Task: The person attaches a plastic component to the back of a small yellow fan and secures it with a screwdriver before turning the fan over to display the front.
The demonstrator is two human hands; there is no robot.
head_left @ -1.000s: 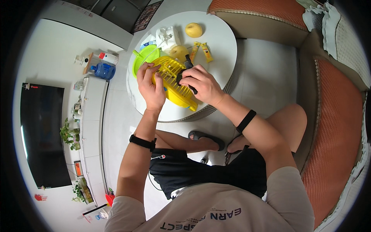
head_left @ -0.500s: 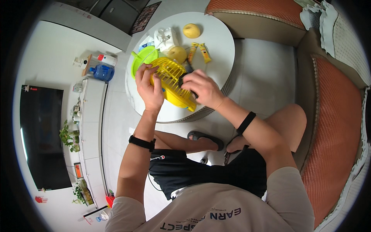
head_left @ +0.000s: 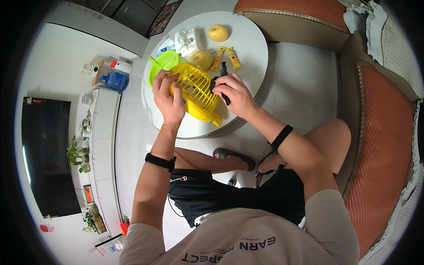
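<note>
My left hand (head_left: 169, 99) grips the left rim of a yellow plastic basket-like piece with a slatted face (head_left: 197, 111), holding it tilted over the round white table (head_left: 249, 48). The thumb lies on the near side and the fingers reach over the far edge. My right hand (head_left: 236, 93) is closed around a slim black tool (head_left: 224, 68) at the right side of the slats. Its kind is unclear because the fingers cover part of it. Just past the yellow piece lie a lime-green dish (head_left: 159, 67) and a round yellow fruit (head_left: 201, 58).
Farther back on the table are a white tissue pack (head_left: 187, 40), another yellow fruit (head_left: 217, 32) and two yellow sachets (head_left: 218, 58). An orange-covered sofa (head_left: 384, 163) stands to the right. A white cabinet (head_left: 105, 141) runs along the left wall.
My right hand has shifted slightly right along the slats, and the black tool now stands more upright and shows more clearly. My left hand keeps its hold on the yellow piece.
</note>
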